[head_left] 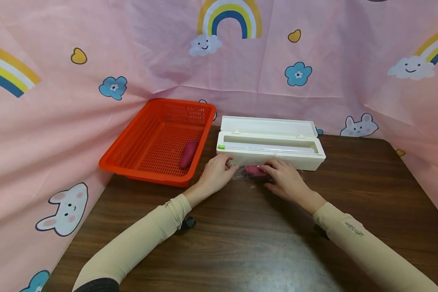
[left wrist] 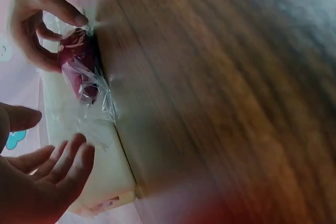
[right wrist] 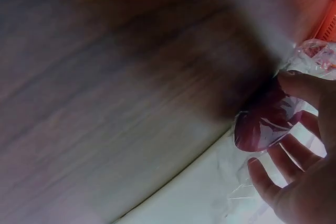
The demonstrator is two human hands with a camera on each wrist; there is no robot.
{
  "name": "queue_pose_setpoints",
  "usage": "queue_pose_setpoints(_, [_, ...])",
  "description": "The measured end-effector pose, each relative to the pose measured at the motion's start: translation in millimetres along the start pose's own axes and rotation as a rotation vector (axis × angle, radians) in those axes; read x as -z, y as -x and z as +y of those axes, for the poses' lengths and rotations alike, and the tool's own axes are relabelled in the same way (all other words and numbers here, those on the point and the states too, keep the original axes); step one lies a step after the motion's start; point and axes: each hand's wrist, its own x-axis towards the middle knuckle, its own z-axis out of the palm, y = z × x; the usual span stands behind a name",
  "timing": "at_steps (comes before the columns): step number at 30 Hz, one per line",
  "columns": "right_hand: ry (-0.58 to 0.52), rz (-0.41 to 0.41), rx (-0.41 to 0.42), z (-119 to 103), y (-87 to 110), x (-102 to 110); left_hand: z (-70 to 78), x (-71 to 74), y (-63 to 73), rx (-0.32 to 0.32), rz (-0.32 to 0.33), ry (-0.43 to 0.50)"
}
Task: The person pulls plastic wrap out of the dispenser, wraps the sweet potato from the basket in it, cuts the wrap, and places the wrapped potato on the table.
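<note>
A purple-red sweet potato, wrapped in clear cling film, lies against the front of a white cling film dispenser. My right hand holds its right end, thumb on the near side and fingers round the far side, as the right wrist view shows. Loose film trails from the other end of the sweet potato. Beside that end is my left hand, its fingers spread and relaxed, apart from the sweet potato in the left wrist view. The dispenser's lid stands raised, with a film roll inside.
An orange-red plastic basket stands at the left, with another purple-red sweet potato in it. A green slider sits at the dispenser's left end. Behind the dark wooden table hangs a pink patterned cloth.
</note>
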Motion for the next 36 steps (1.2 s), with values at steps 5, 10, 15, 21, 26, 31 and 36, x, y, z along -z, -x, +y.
queue_pose_setpoints(5, [-0.010,0.012,0.016,1,-3.8,-5,1.8,-2.3,-0.2,-0.029,-0.048,-0.006])
queue_pose_setpoints(10, [0.005,0.023,0.026,4,-7.2,-8,1.3,-8.2,-2.0,-0.078,-0.165,-0.057])
queue_pose_setpoints(15, [0.018,0.021,0.029,5,-8.5,-9,1.7,-11.5,1.6,-0.113,-0.226,-0.189])
queue_pose_setpoints(21, [0.025,0.013,0.031,4,-9.4,-6,-2.4,-16.0,3.3,-0.178,-0.194,-0.286])
queue_pose_setpoints(26, [0.020,0.007,0.030,4,-9.5,-5,-5.1,-19.9,1.3,-0.185,-0.199,-0.254])
queue_pose_setpoints(31, [0.007,0.003,0.035,3,-8.9,-5,-3.3,-22.5,-0.9,-0.208,-0.189,-0.252])
queue_pose_setpoints(36, [0.001,0.001,0.049,1,-8.8,-4,3.9,-19.0,-1.3,-0.255,-0.135,-0.241])
